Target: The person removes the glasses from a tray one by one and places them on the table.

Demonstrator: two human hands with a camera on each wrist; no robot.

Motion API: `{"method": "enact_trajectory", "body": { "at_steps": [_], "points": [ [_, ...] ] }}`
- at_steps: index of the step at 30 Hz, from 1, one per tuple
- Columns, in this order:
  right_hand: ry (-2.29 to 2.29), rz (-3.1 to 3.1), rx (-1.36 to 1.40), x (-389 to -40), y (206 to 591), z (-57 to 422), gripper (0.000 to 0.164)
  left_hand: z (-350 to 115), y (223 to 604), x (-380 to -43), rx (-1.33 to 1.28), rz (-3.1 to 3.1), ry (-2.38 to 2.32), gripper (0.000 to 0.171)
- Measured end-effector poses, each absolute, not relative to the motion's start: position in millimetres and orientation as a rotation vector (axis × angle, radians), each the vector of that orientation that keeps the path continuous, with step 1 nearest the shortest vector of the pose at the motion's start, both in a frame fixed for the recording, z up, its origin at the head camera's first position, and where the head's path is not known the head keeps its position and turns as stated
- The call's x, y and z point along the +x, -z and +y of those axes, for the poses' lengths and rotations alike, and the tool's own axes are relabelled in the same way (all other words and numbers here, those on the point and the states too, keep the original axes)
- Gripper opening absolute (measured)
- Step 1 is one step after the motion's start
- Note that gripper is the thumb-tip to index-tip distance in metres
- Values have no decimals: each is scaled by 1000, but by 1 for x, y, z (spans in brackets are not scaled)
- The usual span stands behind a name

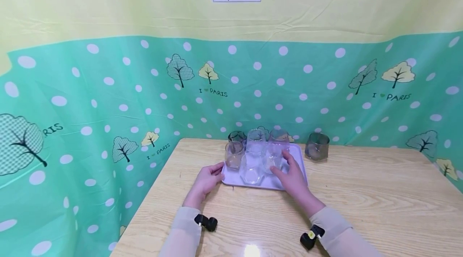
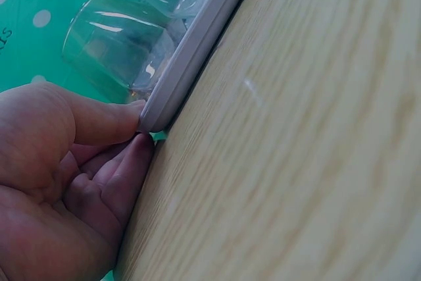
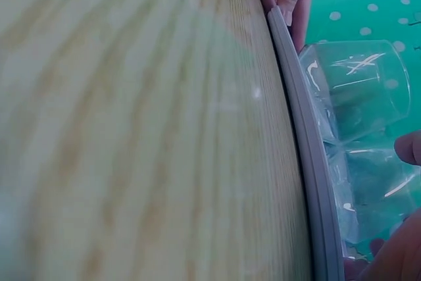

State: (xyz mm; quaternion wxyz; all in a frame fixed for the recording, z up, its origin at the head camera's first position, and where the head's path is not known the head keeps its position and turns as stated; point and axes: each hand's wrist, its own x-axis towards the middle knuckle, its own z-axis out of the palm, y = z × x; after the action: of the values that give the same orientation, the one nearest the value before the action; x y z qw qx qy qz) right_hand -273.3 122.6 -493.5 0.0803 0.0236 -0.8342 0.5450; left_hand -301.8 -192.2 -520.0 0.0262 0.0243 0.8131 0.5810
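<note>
A pale lilac tray on the table carries several drinking glasses. At its left edge my left hand pinches the rim, thumb on top and fingers beneath; the left wrist view shows this thumb against the rim. My right hand holds a clear glass at the tray's front right, thumb and fingers on either side of it. Beside that glass stands a clear faceted glass, with a brownish glass to its left. Behind them are a dark glass, a clear glass and a pinkish glass.
A dark grey glass stands on the wooden table, off the tray to its right. A green and yellow printed curtain hangs behind the table and down its left side. Each sleeve has a small black camera at the wrist.
</note>
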Motion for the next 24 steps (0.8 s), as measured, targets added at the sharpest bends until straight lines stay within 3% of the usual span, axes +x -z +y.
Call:
{"method": "enact_trajectory", "body": {
  "at_steps": [24],
  "points": [
    [-1654,-2480,-7,-298,494,107,93,-192,516,-301,30,2525,-1761,52]
  ]
}}
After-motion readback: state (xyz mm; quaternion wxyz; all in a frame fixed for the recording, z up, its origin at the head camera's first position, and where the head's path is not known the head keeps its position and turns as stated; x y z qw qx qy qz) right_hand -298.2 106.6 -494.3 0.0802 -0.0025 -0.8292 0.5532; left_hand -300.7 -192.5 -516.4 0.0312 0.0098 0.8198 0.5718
